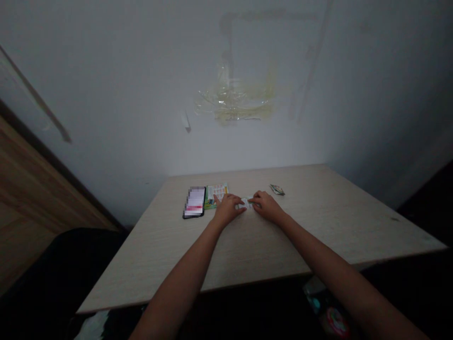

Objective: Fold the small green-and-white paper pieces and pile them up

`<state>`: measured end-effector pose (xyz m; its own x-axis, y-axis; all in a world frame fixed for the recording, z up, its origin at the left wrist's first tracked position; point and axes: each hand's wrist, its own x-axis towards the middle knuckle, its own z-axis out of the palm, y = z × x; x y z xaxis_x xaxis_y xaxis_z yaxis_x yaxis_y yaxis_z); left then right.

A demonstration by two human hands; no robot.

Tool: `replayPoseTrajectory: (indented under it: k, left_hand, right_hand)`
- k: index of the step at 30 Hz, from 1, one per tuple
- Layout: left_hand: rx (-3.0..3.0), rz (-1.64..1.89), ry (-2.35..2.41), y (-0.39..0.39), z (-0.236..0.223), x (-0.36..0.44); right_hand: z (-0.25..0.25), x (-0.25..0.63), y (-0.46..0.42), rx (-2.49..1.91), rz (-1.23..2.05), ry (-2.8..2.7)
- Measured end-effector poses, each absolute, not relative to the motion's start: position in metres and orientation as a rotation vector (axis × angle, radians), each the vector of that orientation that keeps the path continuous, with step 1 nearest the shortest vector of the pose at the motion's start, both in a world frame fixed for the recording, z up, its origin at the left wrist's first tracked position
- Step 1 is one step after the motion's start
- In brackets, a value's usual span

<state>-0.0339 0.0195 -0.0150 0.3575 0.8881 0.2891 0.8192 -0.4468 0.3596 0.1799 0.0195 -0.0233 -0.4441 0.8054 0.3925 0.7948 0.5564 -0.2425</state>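
Note:
Both my hands rest far out on a pale wooden table [318, 222], meeting over a small white piece of paper [245, 204]. My left hand [228, 208] pinches its left end with curled fingers. My right hand [267, 205] presses down on its right end, fingers bent. Only a sliver of the paper shows between them. A black phone [194, 202] with a lit screen lies just left of my left hand, and a green and orange printed sheet [215, 193] lies beside it. A small folded patterned piece [277, 190] sits just beyond my right hand.
A white wall [141, 94] rises right behind the table, with old tape residue [235, 101] on it. A dark chair or cloth [56, 274] sits at the lower left. Coloured items [329, 316] lie in the dark under the table's near edge.

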Motion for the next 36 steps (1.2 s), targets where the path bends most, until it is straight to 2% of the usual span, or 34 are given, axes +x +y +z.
replayPoseTrajectory:
  k: [13, 36]
  left_hand:
    - [2.736, 0.567, 1.404, 0.018, -0.004, -0.031]
    - [2.792, 0.517, 1.401, 0.021, -0.004, -0.029]
  right_hand:
    - [-0.025, 0.177, 0.019, -1.286, 0.076, -2.264]
    - [-0.022, 0.175, 0.017, -1.316, 0.074, -2.241]
